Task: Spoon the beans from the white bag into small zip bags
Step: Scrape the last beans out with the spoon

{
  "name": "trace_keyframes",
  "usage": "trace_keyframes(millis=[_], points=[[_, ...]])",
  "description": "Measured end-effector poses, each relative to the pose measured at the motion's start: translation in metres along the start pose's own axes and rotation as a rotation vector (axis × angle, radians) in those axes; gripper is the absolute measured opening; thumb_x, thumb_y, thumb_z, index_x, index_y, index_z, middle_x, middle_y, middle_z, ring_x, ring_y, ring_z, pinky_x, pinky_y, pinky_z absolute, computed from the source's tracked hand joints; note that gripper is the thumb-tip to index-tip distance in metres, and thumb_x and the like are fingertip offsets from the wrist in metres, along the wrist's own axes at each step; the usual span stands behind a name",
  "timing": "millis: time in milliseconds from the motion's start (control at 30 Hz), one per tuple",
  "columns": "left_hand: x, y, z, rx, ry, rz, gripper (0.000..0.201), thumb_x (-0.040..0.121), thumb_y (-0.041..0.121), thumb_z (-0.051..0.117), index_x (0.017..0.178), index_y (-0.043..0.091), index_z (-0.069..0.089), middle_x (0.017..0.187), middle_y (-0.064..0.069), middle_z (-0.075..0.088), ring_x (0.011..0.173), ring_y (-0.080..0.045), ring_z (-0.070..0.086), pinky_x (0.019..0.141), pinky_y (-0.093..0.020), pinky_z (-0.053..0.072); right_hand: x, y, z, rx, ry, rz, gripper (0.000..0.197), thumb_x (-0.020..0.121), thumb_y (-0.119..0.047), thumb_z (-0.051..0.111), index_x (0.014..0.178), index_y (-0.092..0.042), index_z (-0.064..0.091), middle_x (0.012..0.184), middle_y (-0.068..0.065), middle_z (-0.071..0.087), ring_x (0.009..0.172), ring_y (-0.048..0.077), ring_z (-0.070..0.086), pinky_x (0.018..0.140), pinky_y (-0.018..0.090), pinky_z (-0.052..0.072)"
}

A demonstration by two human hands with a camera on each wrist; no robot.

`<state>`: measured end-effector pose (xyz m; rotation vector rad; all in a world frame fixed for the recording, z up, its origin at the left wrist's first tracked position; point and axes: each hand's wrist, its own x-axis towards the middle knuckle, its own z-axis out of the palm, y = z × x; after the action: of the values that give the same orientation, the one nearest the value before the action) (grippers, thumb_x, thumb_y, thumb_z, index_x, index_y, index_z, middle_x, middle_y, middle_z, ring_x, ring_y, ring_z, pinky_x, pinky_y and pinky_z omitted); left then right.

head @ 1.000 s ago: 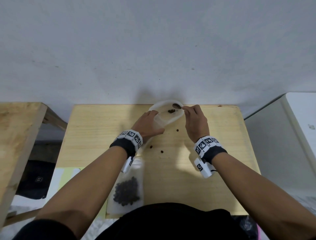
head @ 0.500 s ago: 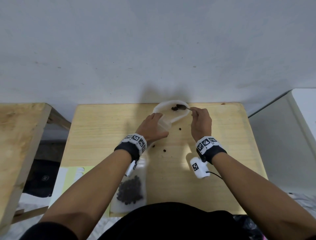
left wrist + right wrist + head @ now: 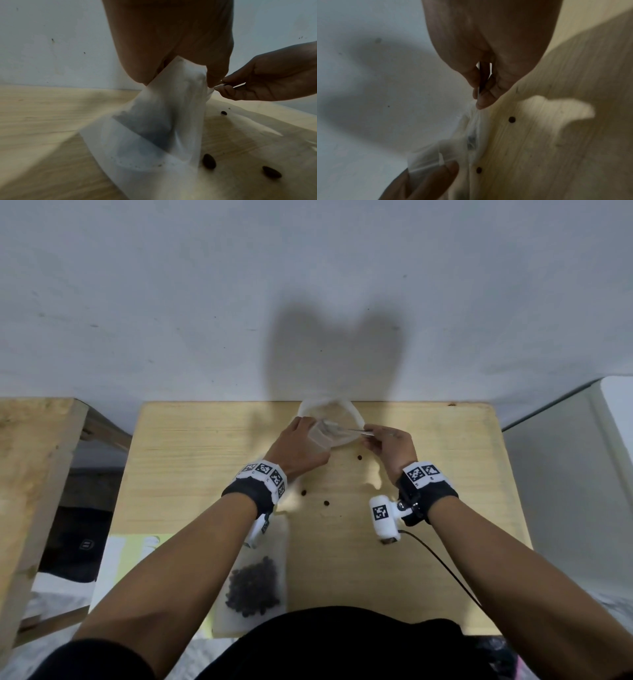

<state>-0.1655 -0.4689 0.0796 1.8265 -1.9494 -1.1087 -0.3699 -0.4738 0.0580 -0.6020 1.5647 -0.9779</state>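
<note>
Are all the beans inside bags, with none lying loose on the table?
No: three loose beans lie on the bare wooden table near the hands.

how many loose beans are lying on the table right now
3: one bean near the right hand, two, and, between the wrists. Others may be hidden.

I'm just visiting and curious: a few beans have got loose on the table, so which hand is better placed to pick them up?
Probably neither is free: the left hand grips the small zip bag and the right hand pinches the spoon. The right is nearer one loose bean, though it would need to put the spoon down.
</note>
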Motion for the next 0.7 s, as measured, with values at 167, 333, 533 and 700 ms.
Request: trace_keyframes(millis=[167, 333, 533, 700], points=[[-0.001, -0.003, 0.000, 0.018, -0.007, 0.004, 0.067, 0.082, 0.029, 0.069, 0.142, 0.014, 0.041, 0.140, -0.003, 0.046, 0.122, -0.023, 0.049, 0.091, -0.028, 0.039, -0.002, -0.002, -0.004, 0.035, 0.015, 0.030, 0.030, 0.094, 0.004, 0.056, 0.123, 0.002, 0.063, 0.097, 0.007, 0.068, 0.080, 0.008, 0.063, 0.081, 0.006, 0.050], [-0.005, -0.007, 0.000, 0.032, -0.004, 0.013, 0.070, 0.082, 0.035, 0.071, 0.141, 0.013, 0.041, 0.142, -0.003, 0.045, 0.123, -0.025, 0.049, 0.097, -0.034, 0.044, -0.004, -0.008, -0.013, 0.300, 0.104, 0.103, 0.029, 0.093, 0.001, 0.054, 0.121, 0.010, 0.060, 0.087, 0.011, 0.063, 0.077, 0.016, 0.064, 0.073, 0.020, 0.058], [-0.008, -0.012, -0.003, 0.065, -0.005, 0.008, 0.072, 0.080, 0.040, 0.070, 0.140, 0.015, 0.039, 0.141, -0.002, 0.044, 0.120, -0.024, 0.050, 0.096, -0.042, 0.049, -0.013, -0.010, -0.024, 0.332, 0.112, 0.093, 0.029, 0.094, -0.002, 0.054, 0.122, 0.007, 0.057, 0.089, 0.006, 0.062, 0.079, 0.015, 0.063, 0.078, 0.022, 0.055], [-0.012, -0.010, -0.003, 0.062, 0.021, 0.004, 0.073, 0.080, 0.038, 0.070, 0.141, 0.015, 0.038, 0.142, -0.002, 0.044, 0.121, -0.023, 0.049, 0.094, -0.037, 0.048, -0.018, -0.011, -0.028, 0.364, 0.153, 0.041, 0.020, 0.093, 0.004, 0.050, 0.094, 0.001, 0.070, 0.082, 0.013, 0.066, 0.071, 0.016, 0.068, 0.078, 0.022, 0.059]])
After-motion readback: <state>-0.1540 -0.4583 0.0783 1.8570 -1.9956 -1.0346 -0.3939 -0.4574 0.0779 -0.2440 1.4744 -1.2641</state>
